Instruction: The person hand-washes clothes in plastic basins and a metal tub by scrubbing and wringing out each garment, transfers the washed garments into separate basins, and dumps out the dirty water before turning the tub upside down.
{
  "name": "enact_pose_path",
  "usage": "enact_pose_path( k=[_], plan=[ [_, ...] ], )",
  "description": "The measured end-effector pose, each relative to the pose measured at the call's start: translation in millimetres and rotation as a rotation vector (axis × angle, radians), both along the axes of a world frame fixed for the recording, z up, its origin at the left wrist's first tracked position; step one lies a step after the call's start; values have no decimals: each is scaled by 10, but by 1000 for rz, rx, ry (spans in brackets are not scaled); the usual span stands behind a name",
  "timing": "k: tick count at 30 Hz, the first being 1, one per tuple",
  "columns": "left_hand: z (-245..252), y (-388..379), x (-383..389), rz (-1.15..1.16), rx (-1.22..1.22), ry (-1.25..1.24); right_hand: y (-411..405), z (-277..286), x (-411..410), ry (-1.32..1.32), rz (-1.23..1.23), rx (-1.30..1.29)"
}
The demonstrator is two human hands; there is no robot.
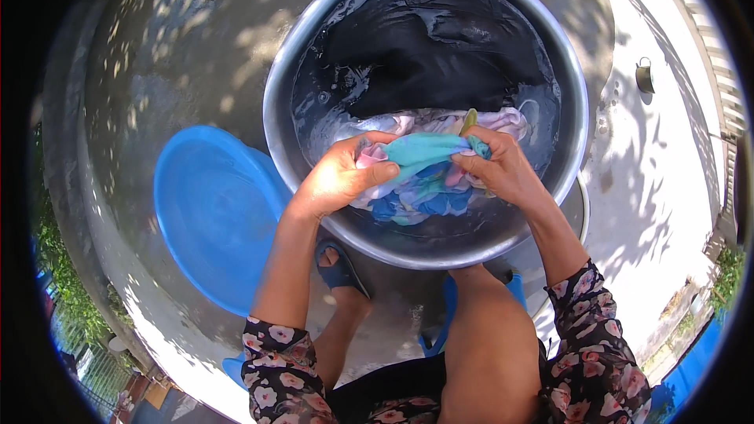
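A large round metal basin (277, 129) with water in it stands before me. Over its near half, my left hand (353, 174) and my right hand (500, 162) grip a wet multicoloured cloth (421, 150), stretched between them, turquoise in the middle with pink and blue parts. Its lower folds hang towards the water near the basin's near wall. Just beyond my hands lies a pale pink part of fabric (506, 121); whether it belongs to the same cloth I cannot tell. A large black cloth (436, 53) floats, partly under water, in the far half.
A blue plastic basin (221, 218) stands on the wet concrete at the left, against the metal one. A hose (584, 206) runs around the right side. Farther right, a small metal cup (644, 78) is on the ground. My sandalled foot (341, 271) is close to the near rim.
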State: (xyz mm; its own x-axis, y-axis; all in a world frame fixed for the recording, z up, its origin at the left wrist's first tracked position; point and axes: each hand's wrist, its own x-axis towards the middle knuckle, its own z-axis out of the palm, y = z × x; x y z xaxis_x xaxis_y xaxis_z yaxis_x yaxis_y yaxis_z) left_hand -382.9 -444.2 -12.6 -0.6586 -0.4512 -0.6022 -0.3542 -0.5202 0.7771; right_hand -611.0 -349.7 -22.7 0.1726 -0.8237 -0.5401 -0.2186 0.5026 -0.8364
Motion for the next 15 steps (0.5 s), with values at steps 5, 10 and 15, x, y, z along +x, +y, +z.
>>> enact_pose_path(
  k=[5, 10, 15],
  plan=[
    [-155, -113, 503, 51, -73, -150, 248, -120, -541, 15, -425, -240],
    [-17, -43, 280, 296, 8, 320, 416, 26, -503, -173, -444, -137],
    [90, 353, -210, -5, -143, 219, 339, 486, 17, 33, 221, -399]
  ],
)
